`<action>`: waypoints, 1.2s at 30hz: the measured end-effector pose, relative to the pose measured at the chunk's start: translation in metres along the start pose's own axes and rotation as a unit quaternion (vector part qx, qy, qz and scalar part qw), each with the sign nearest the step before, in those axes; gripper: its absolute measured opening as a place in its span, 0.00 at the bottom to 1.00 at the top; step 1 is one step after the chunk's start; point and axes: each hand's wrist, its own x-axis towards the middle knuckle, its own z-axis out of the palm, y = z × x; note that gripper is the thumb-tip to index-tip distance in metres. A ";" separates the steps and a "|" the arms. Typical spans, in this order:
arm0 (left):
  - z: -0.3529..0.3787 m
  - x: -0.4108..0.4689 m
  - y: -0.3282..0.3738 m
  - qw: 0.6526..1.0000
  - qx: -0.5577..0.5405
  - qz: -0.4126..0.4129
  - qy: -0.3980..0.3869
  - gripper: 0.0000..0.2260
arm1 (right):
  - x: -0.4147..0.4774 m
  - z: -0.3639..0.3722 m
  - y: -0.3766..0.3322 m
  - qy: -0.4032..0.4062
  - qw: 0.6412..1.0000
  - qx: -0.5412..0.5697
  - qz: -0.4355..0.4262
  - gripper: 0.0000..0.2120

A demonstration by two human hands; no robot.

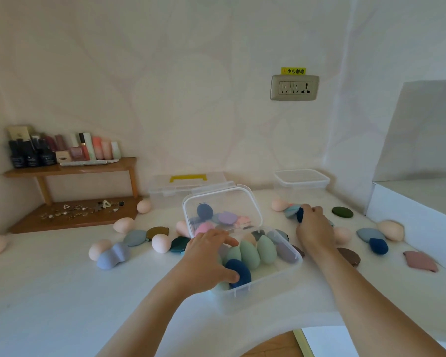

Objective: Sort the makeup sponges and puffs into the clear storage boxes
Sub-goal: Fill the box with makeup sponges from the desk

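Observation:
A clear storage box [273, 282] with its lid [222, 204] raised stands at the table's middle, holding green, blue and grey sponges. My left hand [209, 258] rests over the box's left side, fingers spread, thumb against a dark blue sponge [241, 273]. My right hand [313, 228] reaches behind the box and grips a dark blue puff [299, 215] beside a grey-blue puff [291, 211]. Loose peach sponges [161, 242] and puffs lie scattered on both sides.
A second clear box with a yellow handle [188, 182] and a clear tub [301, 179] stand at the back. A wooden corner shelf [70, 168] carries cosmetics bottles on the left. A white ledge [410, 215] rises on the right. A wall socket [294, 87] is above.

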 end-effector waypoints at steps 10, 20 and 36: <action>0.000 0.000 0.001 1.000 0.002 -0.012 -0.007 0.24 | 0.005 -0.002 0.001 0.134 0.963 0.234 0.002 0.21; -0.001 -0.002 0.003 1.000 0.001 -0.014 -0.007 0.23 | 0.010 -0.013 -0.002 0.128 0.911 0.388 -0.053 0.25; -0.002 -0.002 0.003 1.000 -0.005 -0.016 -0.004 0.23 | -0.069 -0.097 -0.055 -0.352 0.842 0.339 -0.228 0.21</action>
